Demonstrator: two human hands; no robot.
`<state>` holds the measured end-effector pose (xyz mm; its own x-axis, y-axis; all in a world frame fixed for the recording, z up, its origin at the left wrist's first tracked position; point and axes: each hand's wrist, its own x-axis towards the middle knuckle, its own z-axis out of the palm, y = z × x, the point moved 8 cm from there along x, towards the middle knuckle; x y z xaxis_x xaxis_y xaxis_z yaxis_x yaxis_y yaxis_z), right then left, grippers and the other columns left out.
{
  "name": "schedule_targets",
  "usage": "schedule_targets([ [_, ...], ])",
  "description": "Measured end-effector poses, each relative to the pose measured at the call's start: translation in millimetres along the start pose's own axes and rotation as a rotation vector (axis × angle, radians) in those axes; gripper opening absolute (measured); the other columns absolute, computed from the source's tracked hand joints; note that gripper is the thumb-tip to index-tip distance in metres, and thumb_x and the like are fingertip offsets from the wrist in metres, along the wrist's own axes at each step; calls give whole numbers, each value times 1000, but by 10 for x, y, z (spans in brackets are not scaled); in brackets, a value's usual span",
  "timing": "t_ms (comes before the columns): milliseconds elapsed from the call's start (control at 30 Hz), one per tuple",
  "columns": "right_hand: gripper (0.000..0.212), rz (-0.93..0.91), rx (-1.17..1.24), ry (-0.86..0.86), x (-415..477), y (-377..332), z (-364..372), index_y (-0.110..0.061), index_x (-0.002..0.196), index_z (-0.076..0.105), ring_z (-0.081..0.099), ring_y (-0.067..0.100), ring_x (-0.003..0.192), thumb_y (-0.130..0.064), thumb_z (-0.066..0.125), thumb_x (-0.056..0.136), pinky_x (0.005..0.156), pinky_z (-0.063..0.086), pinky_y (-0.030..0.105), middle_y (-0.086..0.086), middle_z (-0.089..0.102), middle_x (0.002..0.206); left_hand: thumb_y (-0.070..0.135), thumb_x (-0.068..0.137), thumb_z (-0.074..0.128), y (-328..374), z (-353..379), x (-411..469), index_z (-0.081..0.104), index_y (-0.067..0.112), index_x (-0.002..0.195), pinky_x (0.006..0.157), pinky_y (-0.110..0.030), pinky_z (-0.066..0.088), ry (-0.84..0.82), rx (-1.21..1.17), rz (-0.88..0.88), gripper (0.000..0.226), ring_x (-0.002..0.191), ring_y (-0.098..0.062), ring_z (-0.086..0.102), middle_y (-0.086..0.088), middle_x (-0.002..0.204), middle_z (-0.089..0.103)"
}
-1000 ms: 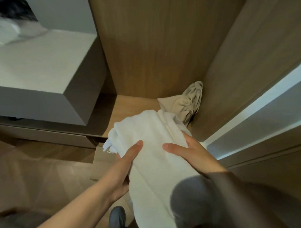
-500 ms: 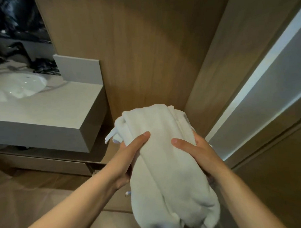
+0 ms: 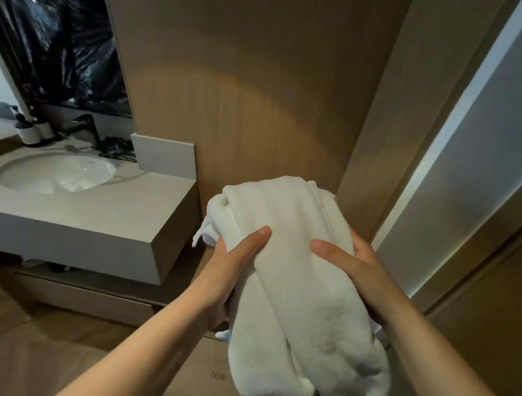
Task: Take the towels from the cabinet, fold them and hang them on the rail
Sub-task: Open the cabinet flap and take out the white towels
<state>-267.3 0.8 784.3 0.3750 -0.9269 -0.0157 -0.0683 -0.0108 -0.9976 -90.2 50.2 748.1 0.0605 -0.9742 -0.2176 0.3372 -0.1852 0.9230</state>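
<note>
A bundled white towel [image 3: 289, 273] hangs in front of me, held up between both hands at chest height. My left hand [image 3: 233, 265] grips its left side, thumb on top and fingers underneath. My right hand [image 3: 349, 266] grips the right side the same way. The towel's lower end droops down toward the floor. Behind it stands the wooden cabinet wall [image 3: 257, 108]. No rail is in view.
A grey vanity counter [image 3: 105, 222] with a white sink basin [image 3: 56, 173] juts out at the left, its corner close to the towel. A dark faucet [image 3: 87, 129] and small bottles [image 3: 31, 133] stand behind the basin. A pale door panel [image 3: 461, 175] runs along the right.
Both hands lifted the white towel up and out of the low cabinet shelf. My view rose, so the beige cloth on the shelf dropped out of sight and the sink came into view.
</note>
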Motion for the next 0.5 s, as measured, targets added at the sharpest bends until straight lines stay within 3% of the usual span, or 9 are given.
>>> schedule_targets([
  [133, 49, -6, -18, -48, 37, -84, 205, -43, 112, 62, 70, 6, 95, -48, 79, 67, 71, 56, 21, -16, 71, 108, 59, 63, 74, 21, -208, -119, 47, 50, 102, 68, -33, 56, 90, -18, -1, 48, 83, -11, 72, 16, 86, 74],
  [233, 44, -21, -19, -78, 74, -156, 458, -42, 110, 63, 70, 7, 95, -44, 78, 69, 69, 56, 19, -15, 72, 107, 60, 64, 70, 72, -434, -226, 48, 48, 110, 71, -34, 57, 120, -16, -15, 52, 85, -12, 72, 14, 93, 75],
  [400, 64, -17, -63, -119, 207, -219, 1045, -36, 129, 55, 65, 16, 109, -49, 80, 72, 92, 54, 39, -10, 66, 121, 57, 71, 70, 240, -947, -433, 46, 50, 107, 59, -27, 57, 167, -73, -9, 44, 79, -9, 72, 15, 91, 74],
  [500, 66, -46, -83, -169, 308, -292, 1520, -36, 130, 55, 66, 13, 109, -48, 73, 67, 91, 54, 37, -11, 67, 121, 56, 70, 76, 407, -1351, -547, 45, 42, 130, 73, -31, 57, 187, -80, 33, 69, 93, -15, 72, 8, 108, 73],
])
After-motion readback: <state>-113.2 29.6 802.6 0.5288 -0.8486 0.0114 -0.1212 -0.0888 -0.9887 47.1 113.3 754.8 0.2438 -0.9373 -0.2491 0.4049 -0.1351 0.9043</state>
